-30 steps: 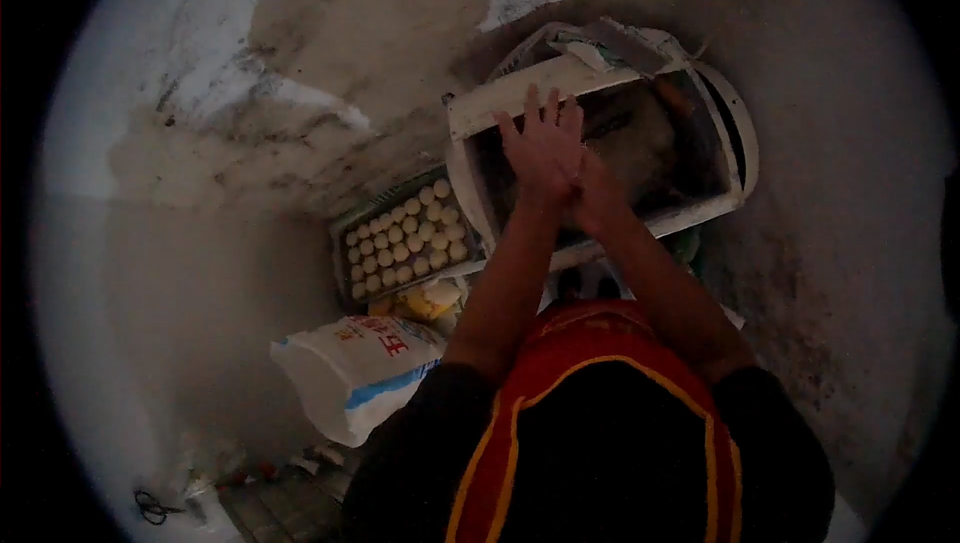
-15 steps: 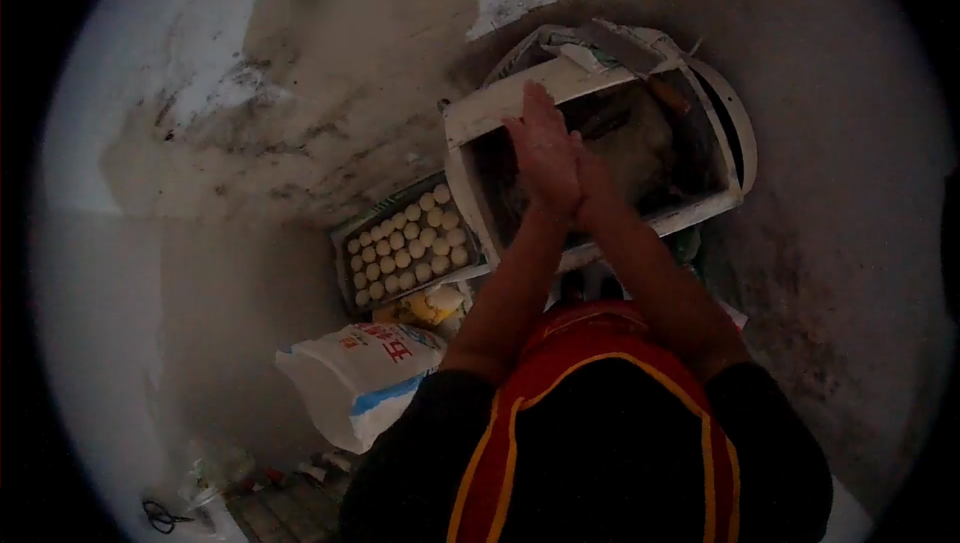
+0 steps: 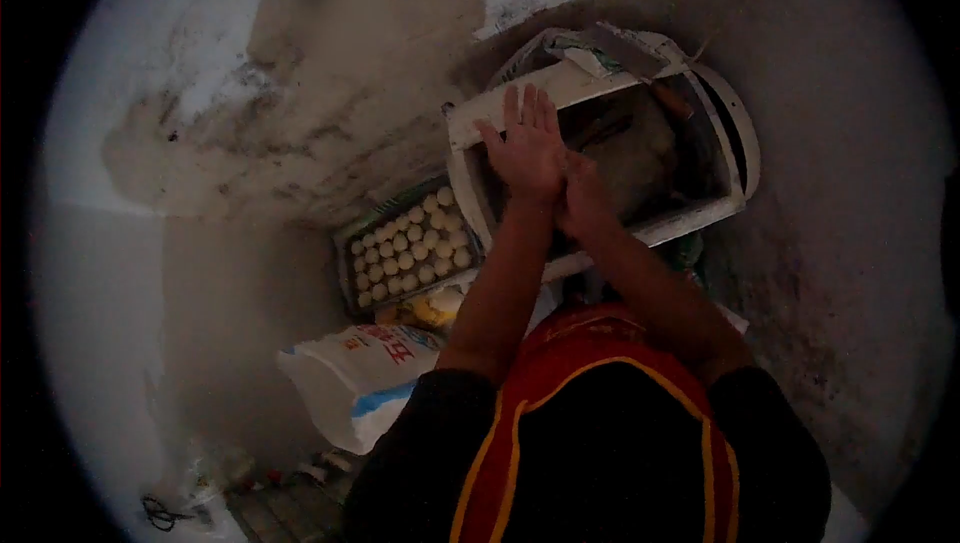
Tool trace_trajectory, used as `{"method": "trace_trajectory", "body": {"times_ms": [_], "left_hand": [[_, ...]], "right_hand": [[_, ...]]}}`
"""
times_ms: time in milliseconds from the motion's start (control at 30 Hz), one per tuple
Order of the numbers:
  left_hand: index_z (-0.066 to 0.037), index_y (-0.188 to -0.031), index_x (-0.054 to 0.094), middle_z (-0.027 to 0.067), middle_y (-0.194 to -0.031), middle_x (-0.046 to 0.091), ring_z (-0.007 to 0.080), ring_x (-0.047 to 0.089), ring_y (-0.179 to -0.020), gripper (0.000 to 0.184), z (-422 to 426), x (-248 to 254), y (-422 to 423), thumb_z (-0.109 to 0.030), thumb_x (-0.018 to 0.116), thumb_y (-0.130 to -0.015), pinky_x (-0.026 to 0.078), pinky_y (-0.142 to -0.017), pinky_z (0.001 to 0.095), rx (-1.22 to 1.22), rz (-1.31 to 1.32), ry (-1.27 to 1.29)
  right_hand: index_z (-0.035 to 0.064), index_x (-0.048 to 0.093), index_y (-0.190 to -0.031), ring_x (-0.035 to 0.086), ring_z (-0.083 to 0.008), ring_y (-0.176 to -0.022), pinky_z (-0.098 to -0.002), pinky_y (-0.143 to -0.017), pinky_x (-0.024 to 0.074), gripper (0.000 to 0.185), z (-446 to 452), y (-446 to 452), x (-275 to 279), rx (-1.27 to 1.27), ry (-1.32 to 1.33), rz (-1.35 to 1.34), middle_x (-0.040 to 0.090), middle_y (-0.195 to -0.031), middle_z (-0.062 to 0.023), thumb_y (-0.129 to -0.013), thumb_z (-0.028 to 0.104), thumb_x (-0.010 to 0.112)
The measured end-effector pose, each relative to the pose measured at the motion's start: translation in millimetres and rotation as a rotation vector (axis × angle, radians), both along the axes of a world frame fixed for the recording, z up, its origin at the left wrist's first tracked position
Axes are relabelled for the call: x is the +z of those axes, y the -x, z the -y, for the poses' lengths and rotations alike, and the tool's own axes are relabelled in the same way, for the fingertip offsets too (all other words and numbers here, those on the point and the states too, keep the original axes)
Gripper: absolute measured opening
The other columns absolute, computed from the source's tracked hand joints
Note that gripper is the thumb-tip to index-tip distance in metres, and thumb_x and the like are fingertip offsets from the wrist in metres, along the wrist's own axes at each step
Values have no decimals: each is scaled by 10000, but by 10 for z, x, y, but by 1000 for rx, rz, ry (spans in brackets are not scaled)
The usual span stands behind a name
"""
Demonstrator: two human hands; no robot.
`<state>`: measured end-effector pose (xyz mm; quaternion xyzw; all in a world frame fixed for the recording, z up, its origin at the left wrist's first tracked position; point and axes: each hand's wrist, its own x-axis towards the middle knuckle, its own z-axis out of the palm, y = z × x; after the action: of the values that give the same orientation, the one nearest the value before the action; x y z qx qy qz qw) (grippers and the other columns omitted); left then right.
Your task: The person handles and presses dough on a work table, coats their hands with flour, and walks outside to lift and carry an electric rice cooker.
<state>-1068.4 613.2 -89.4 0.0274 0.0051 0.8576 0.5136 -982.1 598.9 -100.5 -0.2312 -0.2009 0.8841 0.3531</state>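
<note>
My left hand (image 3: 525,148) is raised with its palm facing up and its fingers spread, and nothing lies on it. Pressed against the heel of that palm is my right hand (image 3: 583,193), seen from its side, with its fingers mostly hidden. Both hands are above the left part of a white-rimmed open box (image 3: 700,211). Inside the box, a dull pale mass (image 3: 640,148) shows in dim light; I cannot make out what it is.
Left of the box stands a tray (image 3: 346,268) with several round pale balls (image 3: 405,260) in rows. A white printed sack (image 3: 335,383) and a yellow bag (image 3: 430,311) are nearer me. Black-handled scissors (image 3: 160,515) lie at bottom left. A stained wall (image 3: 350,53) rises behind.
My left hand has turned its palm up and spread its fingers. My right hand has slid down toward the left wrist.
</note>
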Motion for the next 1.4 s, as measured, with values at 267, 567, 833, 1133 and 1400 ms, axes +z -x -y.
{"method": "trace_trajectory", "body": {"times_ms": [267,567,833,1133,1400], "left_hand": [[-76,-1381,153,120,-1438,111,259,104,-1327,767,-91,-10,28,-604,319,-850,98,-1074,390,-86,-274,199],[-75,-1364,218,132,-1417,196,271,146,-1314,731,-212,-428,-10,-600,289,-859,111,-1068,386,-66,-569,201],[-45,-1345,261,56,-1304,363,191,351,-1152,613,132,-208,-542,-492,237,-926,242,-992,282,-185,-1073,671],[-32,-1245,386,64,-1124,505,226,476,-990,484,122,-803,-201,-364,437,-897,382,-838,327,-218,-1446,725],[-94,-891,539,16,-782,529,124,511,-695,125,157,-965,183,-203,480,-876,436,-655,288,-387,-1007,517]], "right_hand": [[21,437,-1176,515,-202,-984,-305,-807,444,428,-109,27,-135,43,-495,430,521,-1113,-115,-855,288,531],[35,318,-1243,489,-291,-1024,-370,-879,406,461,-166,53,-11,-10,-18,187,435,-1224,-163,-902,329,420],[-25,368,-1249,452,-349,-1058,-426,-915,362,601,-605,-20,-116,135,-2,496,427,-1252,-192,-888,455,381],[14,375,-1261,462,-339,-1051,-421,-906,365,598,-145,-170,132,-88,-906,1261,436,-1247,-178,-898,484,302],[53,432,-1215,500,-308,-984,-411,-828,405,519,-1103,-373,-754,211,-626,869,490,-1158,-157,-881,447,376]]}}
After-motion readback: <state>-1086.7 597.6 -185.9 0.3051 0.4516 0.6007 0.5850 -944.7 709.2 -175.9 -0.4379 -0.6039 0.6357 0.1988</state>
